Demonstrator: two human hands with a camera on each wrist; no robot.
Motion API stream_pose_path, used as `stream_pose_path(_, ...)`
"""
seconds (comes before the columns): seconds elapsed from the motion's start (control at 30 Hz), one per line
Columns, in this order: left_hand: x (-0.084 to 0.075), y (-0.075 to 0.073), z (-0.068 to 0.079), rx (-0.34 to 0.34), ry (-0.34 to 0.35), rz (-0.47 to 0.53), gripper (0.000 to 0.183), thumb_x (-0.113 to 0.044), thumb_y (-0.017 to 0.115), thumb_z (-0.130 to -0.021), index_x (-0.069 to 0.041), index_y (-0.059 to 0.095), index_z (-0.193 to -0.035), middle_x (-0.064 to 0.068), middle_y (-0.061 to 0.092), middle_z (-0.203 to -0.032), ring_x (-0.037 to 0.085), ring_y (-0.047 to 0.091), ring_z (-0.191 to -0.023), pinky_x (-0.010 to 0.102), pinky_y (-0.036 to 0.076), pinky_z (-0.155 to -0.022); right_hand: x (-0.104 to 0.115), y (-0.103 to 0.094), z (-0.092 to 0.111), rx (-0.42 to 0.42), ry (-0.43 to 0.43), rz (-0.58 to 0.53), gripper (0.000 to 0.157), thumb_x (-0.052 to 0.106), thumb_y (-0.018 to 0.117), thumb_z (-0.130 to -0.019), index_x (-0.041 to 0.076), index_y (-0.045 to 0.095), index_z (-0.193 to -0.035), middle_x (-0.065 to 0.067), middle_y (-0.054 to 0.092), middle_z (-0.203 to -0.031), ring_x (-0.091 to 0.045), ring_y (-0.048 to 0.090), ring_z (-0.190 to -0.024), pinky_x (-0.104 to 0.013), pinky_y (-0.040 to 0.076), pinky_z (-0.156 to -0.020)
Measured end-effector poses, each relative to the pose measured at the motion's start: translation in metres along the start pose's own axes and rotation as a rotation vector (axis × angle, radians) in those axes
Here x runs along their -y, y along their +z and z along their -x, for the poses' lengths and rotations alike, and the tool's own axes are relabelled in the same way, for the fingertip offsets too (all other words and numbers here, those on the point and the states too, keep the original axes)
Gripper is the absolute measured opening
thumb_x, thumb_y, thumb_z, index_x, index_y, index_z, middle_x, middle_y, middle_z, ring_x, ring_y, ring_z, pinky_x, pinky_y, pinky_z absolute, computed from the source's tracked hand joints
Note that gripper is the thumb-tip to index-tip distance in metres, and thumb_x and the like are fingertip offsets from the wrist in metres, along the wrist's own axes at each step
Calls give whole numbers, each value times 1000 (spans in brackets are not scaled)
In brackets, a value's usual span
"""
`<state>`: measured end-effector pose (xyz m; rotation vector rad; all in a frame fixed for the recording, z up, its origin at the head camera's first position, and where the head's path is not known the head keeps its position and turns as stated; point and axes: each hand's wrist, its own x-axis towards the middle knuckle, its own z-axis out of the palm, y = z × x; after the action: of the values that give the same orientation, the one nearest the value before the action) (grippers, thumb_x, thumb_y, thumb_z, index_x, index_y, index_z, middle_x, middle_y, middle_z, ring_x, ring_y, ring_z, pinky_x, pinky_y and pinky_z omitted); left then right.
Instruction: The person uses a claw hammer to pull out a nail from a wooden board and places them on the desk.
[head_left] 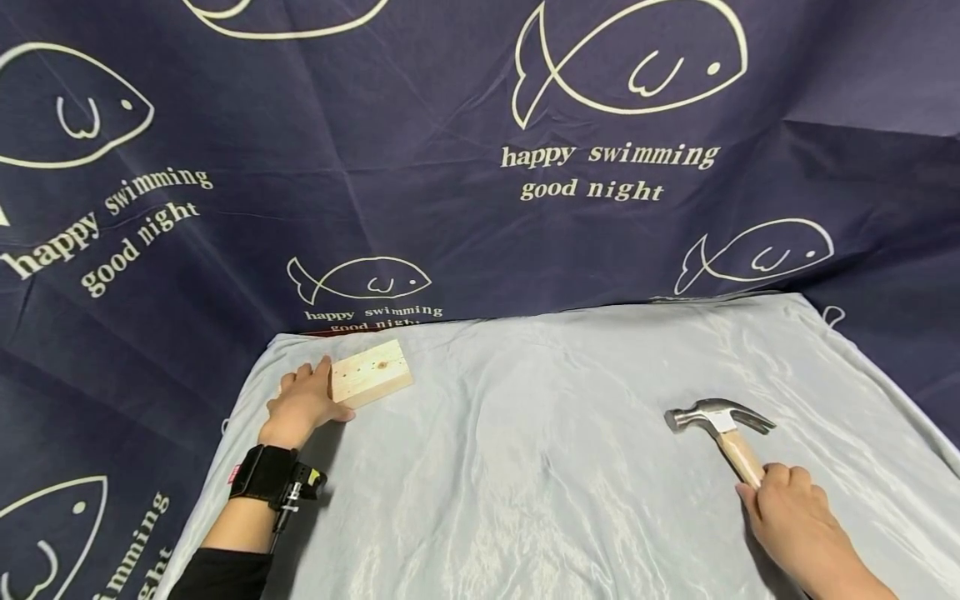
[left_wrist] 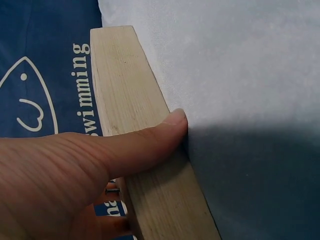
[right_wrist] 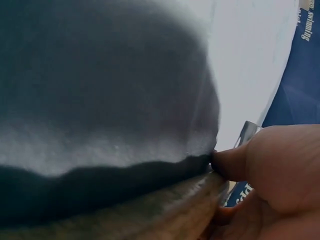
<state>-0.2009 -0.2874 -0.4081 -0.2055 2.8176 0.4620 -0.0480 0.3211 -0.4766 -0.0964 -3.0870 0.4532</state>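
Note:
At the far left of the cloth-covered table lies a pale wooden block [head_left: 372,372], with a knot and several small dark spots on its upper face. My left hand [head_left: 302,404] grips the block's left end. In the left wrist view the thumb [left_wrist: 150,145] crosses one long side of the wood, and the fingers are partly hidden behind it. A small nail-like metal piece [left_wrist: 113,190] shows by those fingers. Over on the right, my right hand [head_left: 798,517] holds a claw hammer [head_left: 738,454] by its wooden handle, its steel head pointing away from me.
A wrinkled pale grey-blue cloth [head_left: 525,450] covers the table between the hands. Behind and to the left hangs a dark blue curtain [head_left: 450,167] with white fish and lettering. The black strap [head_left: 264,473] on my left wrist carries a small camera.

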Motion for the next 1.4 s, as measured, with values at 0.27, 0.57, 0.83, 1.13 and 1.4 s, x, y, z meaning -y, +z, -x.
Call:
stream_pose_path(0.27,2,2,0,-13,5,-16,112,-26,88,-82,5,15,-162,39,25,-155,60,20,-140,82,29,-102,-1,0,1,-44,-1,-49,34,12,54,-106,-19,43,-116,-32,41,-92,-36,52,-64,-56,45,-51)
stream_pose_path(0.57,3,3,1,-46,28,-22,102,-28,89,-81,4,29,-157,38,36,-146,59,30,-133,79,35,-96,-8,-2,4,-103,-71,-112,33,21,56,-109,-9,49,-119,-18,54,-91,-25,53,-68,-49,45,-53)
stream_pose_path(0.83,5,6,-1,-51,19,-32,101,-29,90,-80,4,31,-155,37,39,-144,58,32,-131,79,36,-96,-9,-7,2,-60,-53,-104,36,28,56,-109,-3,49,-124,-8,58,-83,-24,53,-68,-47,44,-53)
stream_pose_path(1.13,6,4,0,-61,38,-37,99,-30,90,-79,5,34,-153,37,43,-138,56,35,-126,78,38,-92,-11,-11,0,22,6,-86,43,40,48,-111,2,46,-130,-13,61,-93,-27,58,-73,-52,45,-54)
stream_pose_path(1.4,4,5,2,-68,38,-15,95,-29,92,-77,6,39,-148,35,47,-132,55,37,-122,78,39,-91,-8,-5,-2,-44,-18,-120,39,34,54,-109,0,49,-129,-13,62,-92,-26,57,-73,-54,46,-55)
